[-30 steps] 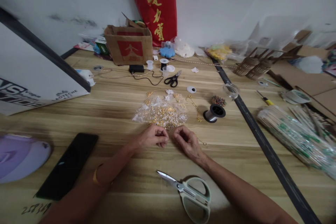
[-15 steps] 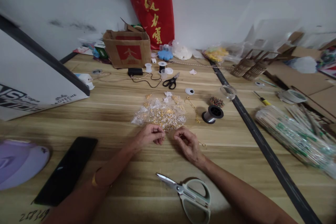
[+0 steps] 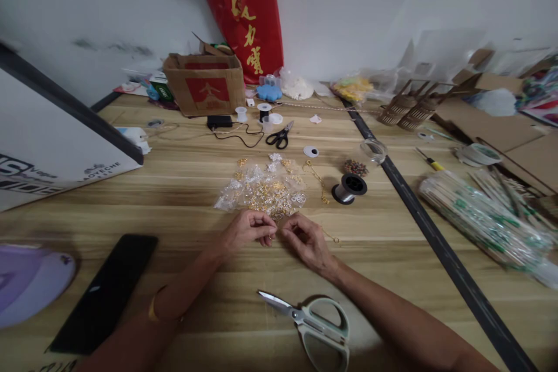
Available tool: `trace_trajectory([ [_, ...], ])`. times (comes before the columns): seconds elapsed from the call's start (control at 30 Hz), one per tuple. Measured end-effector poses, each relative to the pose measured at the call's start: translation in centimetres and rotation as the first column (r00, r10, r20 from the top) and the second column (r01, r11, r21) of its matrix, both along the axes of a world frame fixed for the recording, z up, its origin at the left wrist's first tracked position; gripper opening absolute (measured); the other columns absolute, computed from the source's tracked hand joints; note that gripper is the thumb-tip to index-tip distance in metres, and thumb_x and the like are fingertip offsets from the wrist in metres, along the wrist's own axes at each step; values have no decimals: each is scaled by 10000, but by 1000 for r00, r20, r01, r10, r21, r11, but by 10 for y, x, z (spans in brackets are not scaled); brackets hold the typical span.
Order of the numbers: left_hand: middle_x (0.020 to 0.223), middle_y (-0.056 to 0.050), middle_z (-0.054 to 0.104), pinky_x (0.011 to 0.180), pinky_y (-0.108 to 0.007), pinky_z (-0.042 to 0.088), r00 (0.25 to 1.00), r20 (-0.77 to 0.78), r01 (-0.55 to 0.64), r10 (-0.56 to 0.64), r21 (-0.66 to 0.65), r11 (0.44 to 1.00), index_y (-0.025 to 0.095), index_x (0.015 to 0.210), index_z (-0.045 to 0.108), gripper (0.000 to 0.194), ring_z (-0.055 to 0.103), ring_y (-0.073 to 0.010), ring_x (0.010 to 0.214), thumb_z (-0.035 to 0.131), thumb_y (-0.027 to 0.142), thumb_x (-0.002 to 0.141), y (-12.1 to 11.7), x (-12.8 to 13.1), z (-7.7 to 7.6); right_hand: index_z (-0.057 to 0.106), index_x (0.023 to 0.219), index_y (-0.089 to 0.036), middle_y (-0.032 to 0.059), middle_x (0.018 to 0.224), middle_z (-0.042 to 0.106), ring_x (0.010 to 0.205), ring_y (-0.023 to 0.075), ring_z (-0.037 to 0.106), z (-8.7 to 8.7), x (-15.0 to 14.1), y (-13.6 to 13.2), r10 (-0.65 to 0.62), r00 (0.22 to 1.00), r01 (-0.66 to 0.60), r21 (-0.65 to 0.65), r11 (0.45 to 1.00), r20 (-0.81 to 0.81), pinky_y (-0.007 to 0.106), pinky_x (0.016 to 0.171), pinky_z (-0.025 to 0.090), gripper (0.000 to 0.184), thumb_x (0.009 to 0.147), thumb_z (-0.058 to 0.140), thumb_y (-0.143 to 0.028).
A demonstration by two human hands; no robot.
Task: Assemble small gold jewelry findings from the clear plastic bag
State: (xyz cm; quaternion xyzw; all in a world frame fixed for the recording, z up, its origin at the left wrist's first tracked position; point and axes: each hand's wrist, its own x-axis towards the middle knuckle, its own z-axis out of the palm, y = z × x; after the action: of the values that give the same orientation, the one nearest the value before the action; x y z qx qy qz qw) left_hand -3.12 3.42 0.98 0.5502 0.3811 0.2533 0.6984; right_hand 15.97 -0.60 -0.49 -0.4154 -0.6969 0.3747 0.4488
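Note:
My left hand [image 3: 253, 228] pinches a tiny gold piece, too small to name, between thumb and fingers. Close beside it, my right hand [image 3: 307, 239] is also closed in a pinch; what it holds is too small to make out. Just beyond both hands lies a pile of gold and silver jewellery findings [image 3: 272, 195], partly in small clear bags [image 3: 231, 193]. A thin gold chain with a ring at its end [image 3: 335, 239] lies by my right hand. Another gold chain [image 3: 317, 180] rests right of the pile. Large pale-handled scissors [image 3: 300, 319] lie nearer me.
A spool of wire [image 3: 349, 188] and a heap of beads [image 3: 355, 167] stand to the right. Black scissors [image 3: 279, 135] lie farther back. At left are a dark phone [image 3: 104, 290] and a purple object [image 3: 32, 285]; bagged sticks [image 3: 479, 221] lie far right.
My two hands have come closer together, fingertips nearly meeting. The whole view has shifted slightly, while the things on the table stay in place.

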Motion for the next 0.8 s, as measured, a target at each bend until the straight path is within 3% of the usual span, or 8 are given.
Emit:
trace_trajectory([
  [0.27, 572, -6, 652, 522, -209, 491, 1000, -23, -9, 9, -21, 1000, 98, 755, 641, 336, 610, -103, 514, 787, 381, 649, 0, 1, 2, 575, 779, -183, 18, 715, 563, 638, 130, 509, -1, 0, 1, 24, 1000, -24, -24, 999, 14, 245, 579, 397, 173, 900, 538, -300],
  [0.8, 572, -4, 651, 526, -209, 495, 999, -30, 15, -15, -1, 1000, 106, 773, 644, 314, 616, -108, 528, 767, 379, 678, -1, 0, 0, 568, 773, -171, 2, 693, 546, 613, 106, 486, -6, 0, 1, 36, 997, -40, 50, 998, 75, 216, 562, 380, 136, 891, 539, -231],
])
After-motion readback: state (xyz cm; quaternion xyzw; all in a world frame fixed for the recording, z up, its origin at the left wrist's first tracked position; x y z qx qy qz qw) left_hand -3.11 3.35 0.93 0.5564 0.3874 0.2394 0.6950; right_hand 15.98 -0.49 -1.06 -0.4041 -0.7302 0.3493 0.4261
